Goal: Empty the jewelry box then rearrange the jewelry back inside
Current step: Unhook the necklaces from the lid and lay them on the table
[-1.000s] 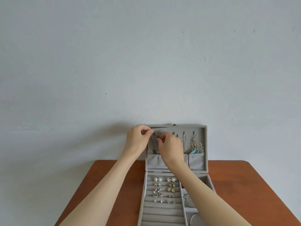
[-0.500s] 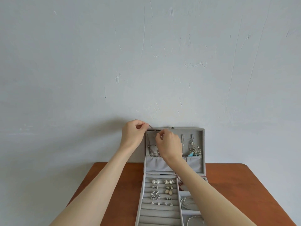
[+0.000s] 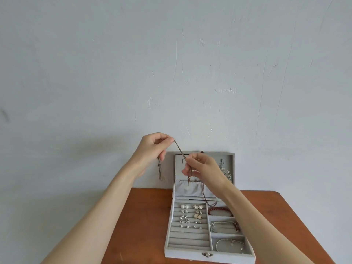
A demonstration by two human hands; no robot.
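A grey jewelry box (image 3: pixel 169 231) stands open on the table, its lid (image 3: pixel 232 159) upright. My left hand (image 3: pixel 152 149) pinches one end of a thin brown cord necklace (image 3: pixel 180 149) above and left of the lid. My right hand (image 3: pixel 204 168) pinches the same cord in front of the lid, and its pendant dangles over the lid pocket (image 3: pixel 188 188). Several earrings (image 3: pixel 192 215) sit in the ring rolls. A red bead bracelet (image 3: pixel 219 209) and two silver bracelets (image 3: pixel 229 242) lie in the right compartments. More silver jewelry (image 3: pixel 227 173) hangs in the lid, partly hidden by my right wrist.
The box rests on a brown wooden table (image 3: pixel 144 225) set against a plain pale wall (image 3: pixel 171 73). Bare wood shows to the left and right of the box. A metal clasp (image 3: pixel 207 254) is on the box's front edge.
The cord necklace has come off its hook in the lid. My left hand rose up and left with one end, and the cord is stretched between both hands. The view tilted down.
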